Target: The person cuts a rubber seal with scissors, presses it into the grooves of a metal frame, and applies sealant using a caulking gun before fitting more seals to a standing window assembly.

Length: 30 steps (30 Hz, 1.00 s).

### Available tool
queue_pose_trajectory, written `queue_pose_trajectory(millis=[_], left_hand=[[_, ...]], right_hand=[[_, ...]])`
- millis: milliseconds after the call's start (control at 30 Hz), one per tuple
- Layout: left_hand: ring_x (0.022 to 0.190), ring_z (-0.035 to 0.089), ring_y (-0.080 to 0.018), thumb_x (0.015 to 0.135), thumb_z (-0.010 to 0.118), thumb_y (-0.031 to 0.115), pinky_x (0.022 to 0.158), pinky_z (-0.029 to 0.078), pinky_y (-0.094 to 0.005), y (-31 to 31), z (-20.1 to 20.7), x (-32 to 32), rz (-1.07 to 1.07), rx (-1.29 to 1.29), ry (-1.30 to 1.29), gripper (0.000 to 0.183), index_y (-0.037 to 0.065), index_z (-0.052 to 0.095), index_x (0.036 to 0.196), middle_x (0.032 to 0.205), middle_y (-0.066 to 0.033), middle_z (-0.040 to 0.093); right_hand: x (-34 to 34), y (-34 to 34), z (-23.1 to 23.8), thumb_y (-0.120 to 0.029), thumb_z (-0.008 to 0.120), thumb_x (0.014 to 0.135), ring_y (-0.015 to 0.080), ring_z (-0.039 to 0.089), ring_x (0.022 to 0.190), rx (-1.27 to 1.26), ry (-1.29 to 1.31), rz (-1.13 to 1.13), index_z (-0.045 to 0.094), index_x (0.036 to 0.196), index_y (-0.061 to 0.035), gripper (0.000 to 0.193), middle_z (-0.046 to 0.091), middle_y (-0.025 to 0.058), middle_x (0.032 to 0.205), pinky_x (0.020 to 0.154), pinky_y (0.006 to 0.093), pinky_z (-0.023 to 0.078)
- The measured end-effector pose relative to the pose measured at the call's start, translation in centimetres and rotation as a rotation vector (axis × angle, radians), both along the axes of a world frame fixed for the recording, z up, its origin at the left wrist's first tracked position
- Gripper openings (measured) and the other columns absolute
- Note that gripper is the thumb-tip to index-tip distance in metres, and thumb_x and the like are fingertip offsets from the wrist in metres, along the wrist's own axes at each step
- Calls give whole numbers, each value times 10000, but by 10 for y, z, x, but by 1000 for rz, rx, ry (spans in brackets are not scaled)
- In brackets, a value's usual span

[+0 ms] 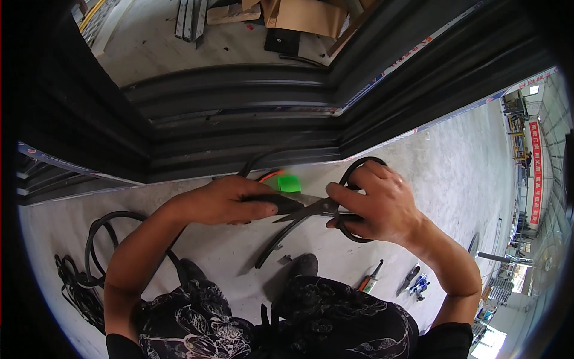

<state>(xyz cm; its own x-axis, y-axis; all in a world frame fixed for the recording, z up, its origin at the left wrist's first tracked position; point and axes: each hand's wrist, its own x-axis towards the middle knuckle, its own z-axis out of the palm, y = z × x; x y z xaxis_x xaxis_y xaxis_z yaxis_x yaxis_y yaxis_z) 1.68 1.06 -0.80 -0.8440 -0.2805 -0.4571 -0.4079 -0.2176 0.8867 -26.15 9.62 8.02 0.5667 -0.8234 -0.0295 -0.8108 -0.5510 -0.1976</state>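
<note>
My right hand [387, 202] grips a pair of black-handled scissors [323, 207], fingers through the loops. The blades stand apart and point left, toward my left hand [230, 200]. Pinched in that left hand is a black rubber strip [286, 205], which reaches the blades; whether they bite into it I cannot tell. A cut-looking length of black strip [275, 244] hangs or lies just below the blades, and its upper end is hidden behind them. Just beyond the blades is a bright green object [288, 183], its kind unclear, with a bit of orange beside it.
A dark grooved metal frame [239, 134] spans the space ahead of my hands. Loops of black strip [89, 251] lie on the floor at left. An orange-and-black hand tool [371, 276] and small items [420, 283] lie at lower right. Cardboard [308, 17] lies beyond the frame.
</note>
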Motion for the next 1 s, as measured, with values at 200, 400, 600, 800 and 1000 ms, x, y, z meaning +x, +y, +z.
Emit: queue_pose_trajectory(millis=[200, 400, 600, 800, 1000], left_hand=[[716, 568, -87, 975, 610, 297, 619, 458, -255, 7, -10, -1, -18, 291, 187, 308, 6, 646, 1069, 761, 3, 604], [687, 506, -72, 983, 580, 241, 617, 426, -233, 4, -14, 5, -42, 323, 182, 326, -18, 606, 1179, 768, 2, 586], [653, 490, -68, 989, 553, 204, 585, 409, -233, 2, -26, 14, -82, 400, 249, 296, -19, 598, 1178, 759, 0, 578], [606, 511, -97, 896, 608, 216, 561, 410, -242, 1, -30, 23, -42, 361, 258, 336, -70, 675, 1058, 705, -39, 596], [580, 483, -86, 938, 583, 185, 530, 403, -239, 1, -49, 32, -19, 519, 395, 333, -68, 622, 1150, 732, -41, 590]], right_hand=[[5, -3, -11, -383, 781, 711, 229, 530, 785, 27, -38, 50, 662, 1075, -142, 452, 506, 38, 816, 662, 358, 473], [6, -9, -24, -373, 775, 718, 226, 532, 752, 33, -72, 104, 656, 1063, -134, 436, 510, 40, 802, 609, 354, 466], [12, -14, -47, -339, 799, 732, 219, 540, 664, 40, -175, 150, 661, 1063, -91, 435, 525, 42, 754, 525, 335, 454], [22, -14, -63, -307, 800, 738, 217, 577, 644, 45, -287, 177, 659, 1057, -76, 418, 532, 45, 737, 496, 329, 469], [30, -15, -73, -320, 745, 779, 209, 592, 697, 62, -253, 158, 638, 1083, -82, 401, 556, 33, 785, 523, 333, 487]])
